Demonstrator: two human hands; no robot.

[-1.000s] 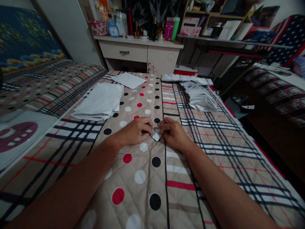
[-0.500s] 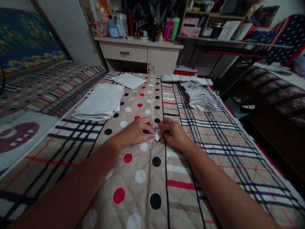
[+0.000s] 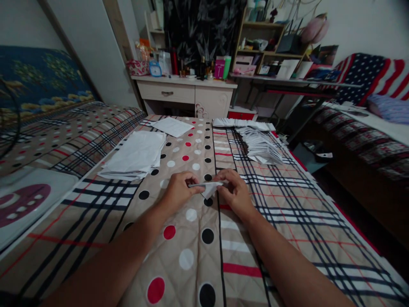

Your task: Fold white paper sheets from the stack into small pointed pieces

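A small folded piece of white paper spans the gap between my two hands, just over the patterned bedspread. Its left end is pinched by the thumb and fingers of my left hand. My right hand grips the other end between thumb and fingers. A pointed flap hangs down at the middle of the paper. Beyond my left hand lies a stack of white paper sheets. Farther off past my right hand is a row of folded paper pieces, packed closely together.
Another sheet of paper and a long white folded strip lie at the bed's far end. A white bag with a purple print is at the left. Behind stand a white dresser and a desk with shelves.
Both hands have moved slightly apart, and more of the folded paper shows between them. The camera view has tilted upward, so the scene sits lower.
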